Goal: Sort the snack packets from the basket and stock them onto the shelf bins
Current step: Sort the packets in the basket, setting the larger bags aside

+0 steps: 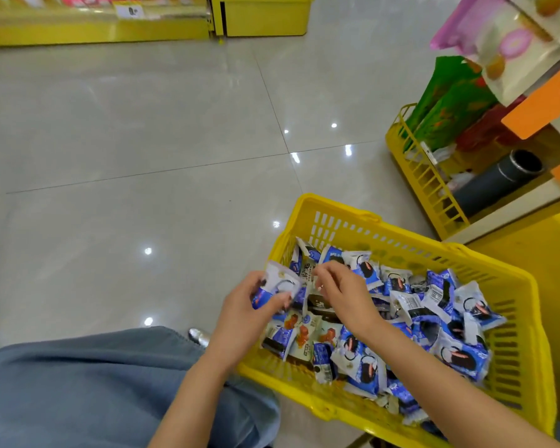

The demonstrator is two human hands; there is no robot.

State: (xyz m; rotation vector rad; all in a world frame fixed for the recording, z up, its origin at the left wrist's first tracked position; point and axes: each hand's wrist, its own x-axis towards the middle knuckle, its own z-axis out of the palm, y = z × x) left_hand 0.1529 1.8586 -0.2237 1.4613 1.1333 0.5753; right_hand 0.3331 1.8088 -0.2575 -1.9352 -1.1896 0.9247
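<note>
A yellow plastic basket (362, 224) stands on the floor at the lower right, filled with several blue-and-white snack packets (459, 350) and a few with orange print (301, 334). My left hand (243, 318) holds a small stack of blue-and-white packets (278, 282) above the basket's left rim. My right hand (343, 292) reaches into the left part of the basket with its fingers curled down onto a dark-and-white packet (317, 302); the fingertips are partly hidden.
A yellow wire shelf bin (421, 176) at the right holds green bags (446, 105) and a dark cylinder (498, 179). Pink-and-white bags (505, 37) hang above it. Yellow shelving (110, 27) runs along the far side of the glossy tiled floor. My grey-blue trouser leg (78, 389) fills the lower left.
</note>
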